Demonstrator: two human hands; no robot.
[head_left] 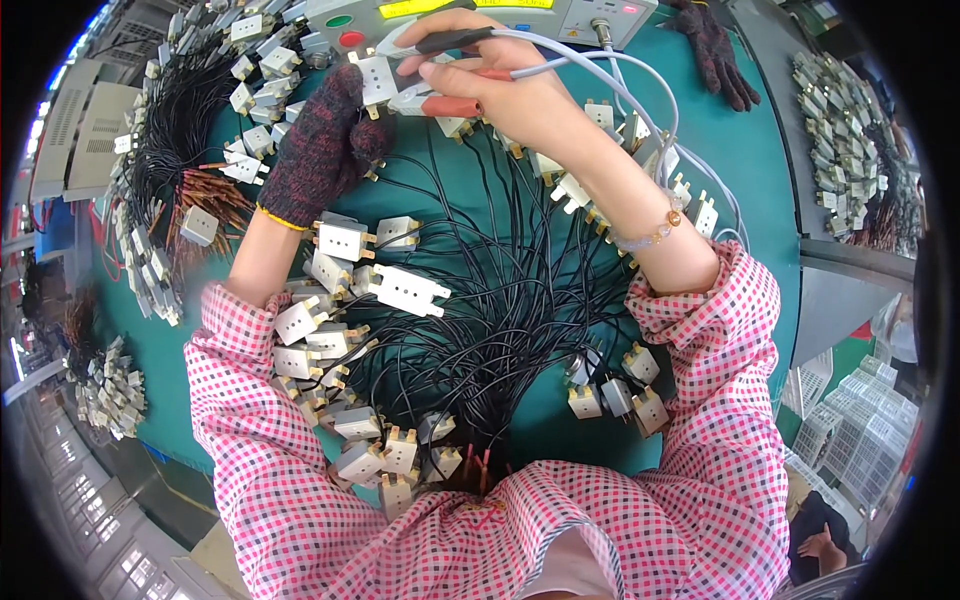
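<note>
Near the top of the view, my left hand point(315, 150), in a dark knitted glove, grips a small white socket block point(374, 82) between thumb and fingers. My bare right hand point(515, 90) is closed around two test clips on grey cables. The black-sleeved clip point(452, 41) and the red-sleeved clip point(455, 107) both have their metal jaws against the socket block; whether they bite on its terminals cannot be made out. Below my hands spreads a bundle of black wires point(490, 350), with white socket blocks at the ends, such as a longer one point(408, 290).
A tester point(570, 22) with a lit yellow display and red and green buttons stands at the far edge. Piled wired sockets point(255, 100) lie left on the green table point(570, 430). A second knitted glove point(710, 58) rests far right. White crates point(860, 420) stand beyond the table.
</note>
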